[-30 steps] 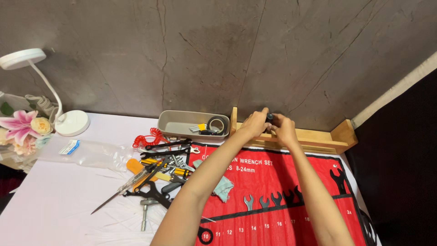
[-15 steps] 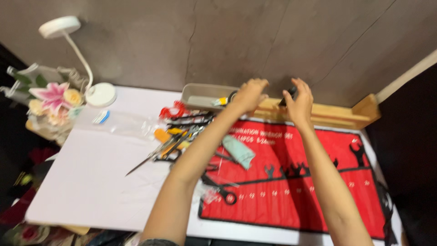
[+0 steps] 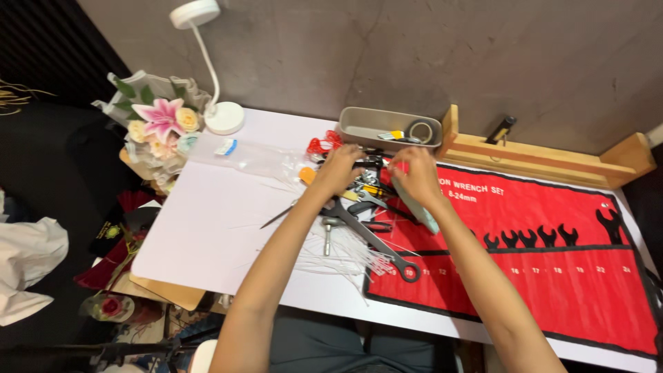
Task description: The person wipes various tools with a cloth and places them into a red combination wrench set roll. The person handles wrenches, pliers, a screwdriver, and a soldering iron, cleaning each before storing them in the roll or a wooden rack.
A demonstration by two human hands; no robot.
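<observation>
while both hands work in the heap of hand tools (image 3: 359, 190) at the back middle of the white tabletop (image 3: 207, 221), the left hand (image 3: 338, 169) lies knuckles-up on the pile's left side, fingers curled down into it; what its grip pinches, if anything, cannot be told from here. the right hand (image 3: 414, 176) sits just beside it at the upper left corner of the red wrench roll (image 3: 539, 255), fingers bent over a teal-grey piece that shows below the palm, though whether the grip is pressed on it is also hidden. a long combination wrench (image 3: 373, 238) lies slanted out of the pile onto the roll's edge, over loose white cable ties (image 3: 345, 252). sorting here would go best by lifting one tool at a time clear of the tangle, not dragging it, since the ties and neighbouring tools would likely come along. behind stand a grey tray (image 3: 387, 124) and a wooden rack (image 3: 545, 152).
</observation>
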